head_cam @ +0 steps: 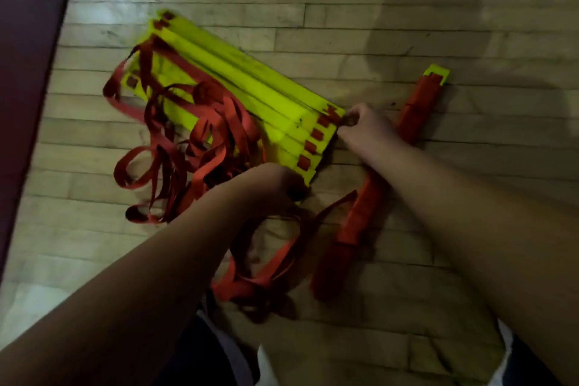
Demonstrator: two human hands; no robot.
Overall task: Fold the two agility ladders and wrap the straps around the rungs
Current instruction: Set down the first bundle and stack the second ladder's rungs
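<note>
Nearest the lens, dark clothing [200,354] is seen at the bottom edge, and two bare forearms are stretched forward from it over a pale wooden plank floor [407,9]. At the far left a dark maroon padded edge [28,41] is cut off by the frame. To its right, a tangle of loose red webbing straps [188,150] is spread over the floor, partly draped across the stack of flat neon-yellow plastic rungs [238,84] and trailing towards the body.

The stack's long axis is laid diagonally, from upper left to lower right, so its right-hand ends, each marked by a red strap tab, are turned towards both hands. The left hand [269,185] is set at the near corner of those ends with its fingers curled round it; how much is gripped is hidden by blur. The right hand [363,125] is placed at the far corner of the same ends, closed tightly, with the rung tips pinched. Of the two, the left is nearer the loose straps.

Under the right forearm lies a second bundle of rungs already wound in red strap [416,106], one yellow tip bare at its far end. It is judged that the loose straps are next to be gathered and wound across the stack, for which its ends must be held square.
</note>
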